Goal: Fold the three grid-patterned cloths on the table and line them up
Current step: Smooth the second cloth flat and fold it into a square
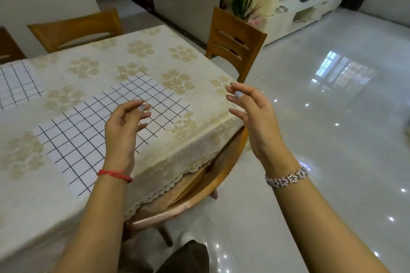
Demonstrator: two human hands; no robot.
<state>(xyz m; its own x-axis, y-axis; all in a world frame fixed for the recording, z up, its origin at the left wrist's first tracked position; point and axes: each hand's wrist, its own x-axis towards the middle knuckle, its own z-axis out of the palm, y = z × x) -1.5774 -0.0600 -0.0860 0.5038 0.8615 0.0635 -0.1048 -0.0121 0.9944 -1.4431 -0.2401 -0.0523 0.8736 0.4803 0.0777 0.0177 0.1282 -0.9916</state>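
Lower frame: both forearms reach in from the bottom edge. The left hand [124,126] hovers above the near cloth [88,131]. Its fingers [142,108] are loosely curled and grip nothing. The right hand [255,115] hangs at centre frame, over the right corner of the tabletop [133,62]. Its fingers are likewise relaxed and empty. Whether either hand touches anything cannot be told.

Centre left: the near cloth lies flat on the tabletop, set diagonally, with one edge near the front of the tabletop. It is white with a thin black grid. No crease or doubled edge shows, so it is judged unfolded.

Left edge, mid-height: a second cloth [17,86] of the same pattern lies flat, well apart from the first and cut off by the frame. Its fold state cannot be told.

The third cloth is out of view.

Status: no fold is evident and the cloths are not lined up. The task is judged to be at or near its start, with the near cloth first in line.
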